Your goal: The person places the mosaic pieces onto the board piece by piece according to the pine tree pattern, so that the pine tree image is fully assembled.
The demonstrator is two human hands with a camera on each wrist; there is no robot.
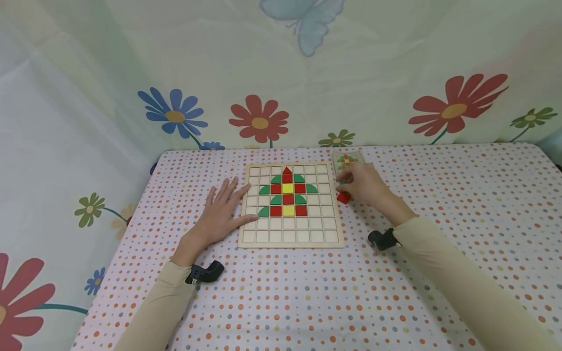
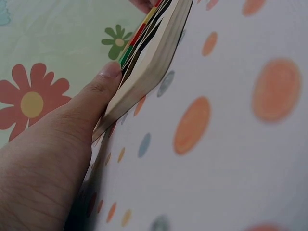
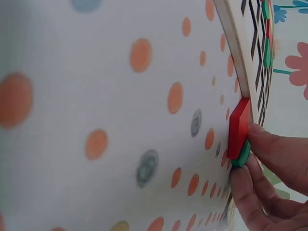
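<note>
A square wooden grid board (image 1: 288, 237) lies on the table, with red, green and yellow tiles set in a tree-like pattern. My left hand (image 1: 218, 214) rests at its left edge, fingers spread, the thumb over the rim in the left wrist view. Just off the board's right side, my right hand (image 1: 363, 184) has thumb and fingertips around a small green tile (image 3: 242, 156). Right beside that tile is a red tile (image 3: 239, 127), close to the board's edge. From the head, the red tile (image 1: 344, 197) shows below the fingertips, while the hand mostly hides the green one.
Behind the right hand lies a pattern card (image 1: 356, 155) with a small picture like the board's design, partly covered by the hand. A dotted cloth (image 1: 281, 297) covers the table. A flowered curtain (image 1: 342, 92) hangs along the back and left.
</note>
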